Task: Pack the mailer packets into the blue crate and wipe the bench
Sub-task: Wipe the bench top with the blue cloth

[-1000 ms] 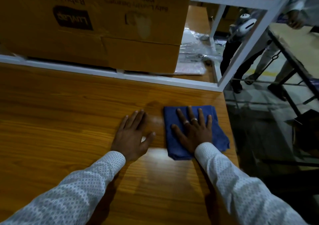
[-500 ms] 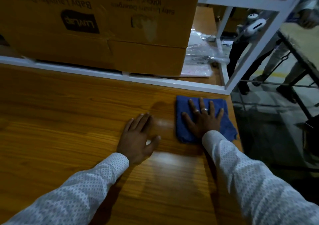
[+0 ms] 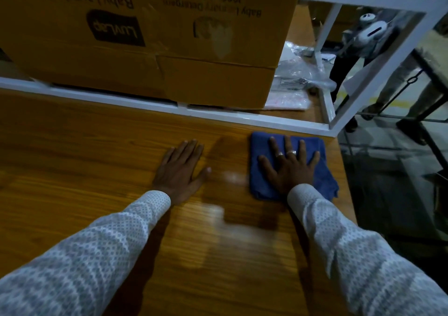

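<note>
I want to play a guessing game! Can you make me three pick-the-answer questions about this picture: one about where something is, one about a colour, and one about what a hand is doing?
1. Where is the cloth?
A. on the bench's near left corner
B. by the bench's far right corner
C. on the cardboard box

2. What colour is the cloth?
A. red
B. yellow
C. blue

3. What is the left hand doing?
A. lying flat on the bench
B. gripping the cloth
C. lifting a box

Answers: 1 B, it lies near the white frame corner; 2 C, plainly blue; 3 A, fingers straight on bare wood.
</note>
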### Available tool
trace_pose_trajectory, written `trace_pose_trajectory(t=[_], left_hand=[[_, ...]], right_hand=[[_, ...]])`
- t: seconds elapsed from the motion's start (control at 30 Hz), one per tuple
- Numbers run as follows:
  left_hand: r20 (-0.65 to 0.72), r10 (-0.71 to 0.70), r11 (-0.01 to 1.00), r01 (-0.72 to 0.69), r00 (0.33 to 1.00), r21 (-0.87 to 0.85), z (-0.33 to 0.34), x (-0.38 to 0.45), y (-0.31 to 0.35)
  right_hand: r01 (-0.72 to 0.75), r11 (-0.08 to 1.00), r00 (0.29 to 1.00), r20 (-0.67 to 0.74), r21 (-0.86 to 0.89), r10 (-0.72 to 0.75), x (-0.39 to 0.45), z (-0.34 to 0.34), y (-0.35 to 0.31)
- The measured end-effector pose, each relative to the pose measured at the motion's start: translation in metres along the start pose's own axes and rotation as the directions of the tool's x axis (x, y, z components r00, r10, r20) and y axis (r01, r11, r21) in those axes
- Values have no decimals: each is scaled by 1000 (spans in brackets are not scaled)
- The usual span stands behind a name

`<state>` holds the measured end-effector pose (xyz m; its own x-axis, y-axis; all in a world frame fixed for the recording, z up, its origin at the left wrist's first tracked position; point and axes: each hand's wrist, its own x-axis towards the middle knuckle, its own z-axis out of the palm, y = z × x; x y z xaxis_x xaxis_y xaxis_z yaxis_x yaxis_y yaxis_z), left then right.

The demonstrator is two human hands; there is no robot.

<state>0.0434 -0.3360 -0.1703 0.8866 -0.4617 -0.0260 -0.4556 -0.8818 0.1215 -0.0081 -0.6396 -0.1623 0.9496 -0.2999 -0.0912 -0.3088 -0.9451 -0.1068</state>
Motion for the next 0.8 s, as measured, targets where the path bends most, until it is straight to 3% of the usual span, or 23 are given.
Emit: trace_pose_trajectory(t=[0.1,0.3,0.43,0.57,0.7,0.8], left_hand=[[-4,7,1000,-7,1000,-16,0,1,0],[-17,3,1000,-4,1000,-9,3,2,0],[-40,4,1000,-4,999,-15,2,2,1],[-68,18,1000,-18,998,0,2,1,1],[-63,4,1000,-5,998,-17,2,2,1],[-50,-4,999,1,999,-50,5,4,2]], right_hand=[[29,997,999,-13,-65,-30,-18,3,20],[-125,992,992,-5,-29,125,9,-5,13],[-65,998,998,3,26,65,12,-3,-27],[19,999,1000,-20,-48,-20,-20,7,-22],[-108,993,994,-25,-39,107,-25,5,2],[-194,981,981,-16,3,194,-2,2,-16]])
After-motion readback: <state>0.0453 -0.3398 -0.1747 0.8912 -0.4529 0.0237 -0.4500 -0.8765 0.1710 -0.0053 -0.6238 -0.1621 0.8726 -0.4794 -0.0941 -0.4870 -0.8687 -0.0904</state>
